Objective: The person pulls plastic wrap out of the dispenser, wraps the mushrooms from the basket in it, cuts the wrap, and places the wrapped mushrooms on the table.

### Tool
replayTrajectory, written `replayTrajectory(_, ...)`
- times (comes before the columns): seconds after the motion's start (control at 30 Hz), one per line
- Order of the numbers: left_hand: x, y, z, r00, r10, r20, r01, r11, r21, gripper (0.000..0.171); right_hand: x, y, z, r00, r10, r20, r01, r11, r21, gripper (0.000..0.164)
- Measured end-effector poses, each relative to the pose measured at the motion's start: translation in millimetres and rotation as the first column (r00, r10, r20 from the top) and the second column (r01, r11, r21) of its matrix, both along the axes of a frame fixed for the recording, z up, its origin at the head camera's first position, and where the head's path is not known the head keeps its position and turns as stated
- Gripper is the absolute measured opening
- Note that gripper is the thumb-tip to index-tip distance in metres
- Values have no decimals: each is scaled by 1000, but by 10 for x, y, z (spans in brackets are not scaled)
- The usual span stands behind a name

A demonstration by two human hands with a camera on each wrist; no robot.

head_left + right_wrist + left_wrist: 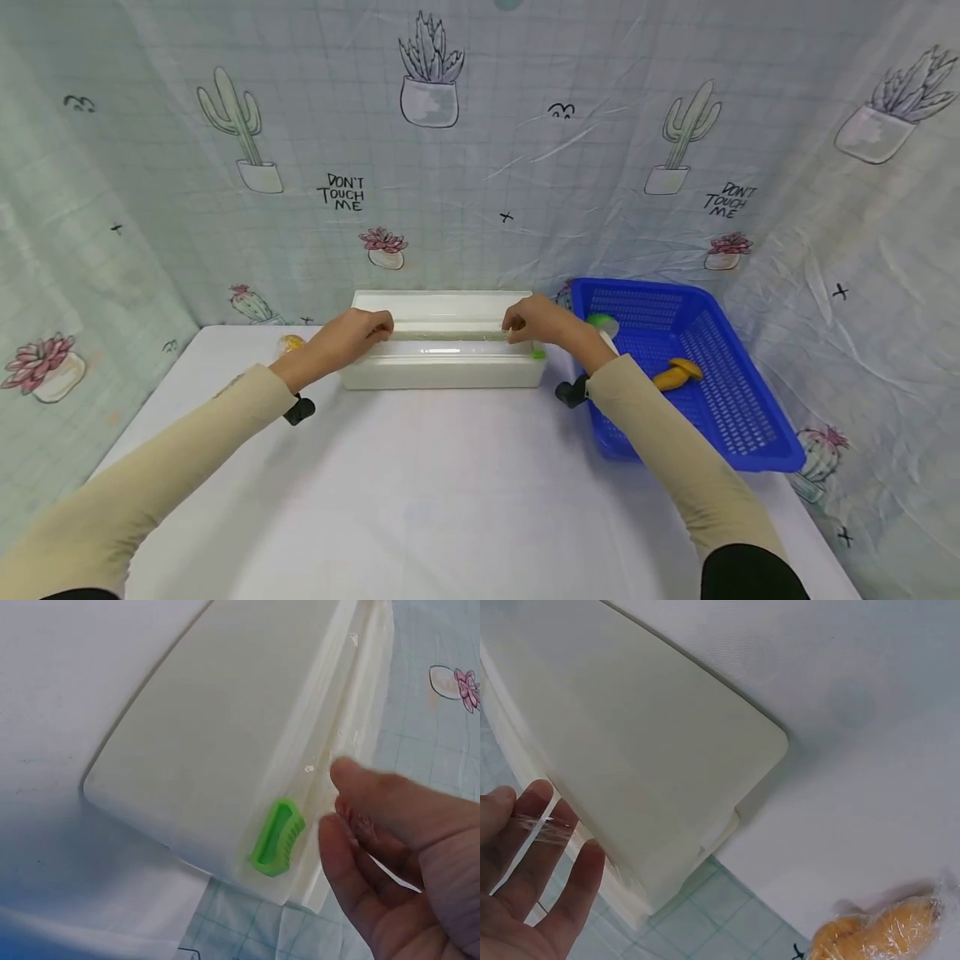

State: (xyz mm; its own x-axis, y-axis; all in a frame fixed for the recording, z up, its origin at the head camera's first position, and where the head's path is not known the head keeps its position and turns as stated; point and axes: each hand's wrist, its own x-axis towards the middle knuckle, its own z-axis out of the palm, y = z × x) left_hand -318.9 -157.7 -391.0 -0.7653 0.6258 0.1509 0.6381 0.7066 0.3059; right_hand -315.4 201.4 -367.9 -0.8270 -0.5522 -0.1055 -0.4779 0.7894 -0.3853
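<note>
A white cling film dispenser [442, 375] with its lid raised lies at the back of the table. My left hand [352, 337] is at its left end. In the left wrist view, the thumb and fingers of that hand pinch a clear, crinkled strip of cling film [547, 829]. At the right end is my right hand [547, 321], its thumb and fingers pinching the film's other side; the film is hard to see there. A green slide cutter [277, 838] sits on the dispenser's right end, near the right fingers.
A blue plastic basket [757, 442] stands right of the dispenser. It holds a yellow mushroom-shaped thing [677, 374] and a partly hidden green-and-white thing [603, 322]. An orange-yellow thing wrapped in film [885, 930] lies to the left. A patterned curtain [465, 167] hangs behind the white table [420, 500].
</note>
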Motion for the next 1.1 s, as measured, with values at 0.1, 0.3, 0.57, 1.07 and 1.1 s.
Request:
replayTrajectory(0.1, 19, -23, -1, 1000, -3, 1, 3, 1000, 16, 5, 4, -36, 1, 999, -5, -47, 5, 1000, 1, 13)
replayTrajectory(0.3, 5, -25, 0, 1000, -11, 6, 11, 1000, 25, 5, 2, -21, 6, 1000, -20, -19, 20, 1000, -7, 9)
replayTrajectory(0.57, -34, -7, 67, 999, -28, -19, 28, 998, 50, 7, 6, 33, 88, 999, 1, -49, -3, 999, -42, 10)
replayTrajectory(1.07, -23, -68, 173, 997, -67, -31, 70, 991, 113, 12, 40, 54, 258, 996, 16, -87, -20, 998, -51, 15)
replayTrajectory(1.1, -27, -75, 180, 997, -71, -31, 74, 990, 120, 11, 42, 54, 265, 996, 14, -91, -19, 998, -53, 15)
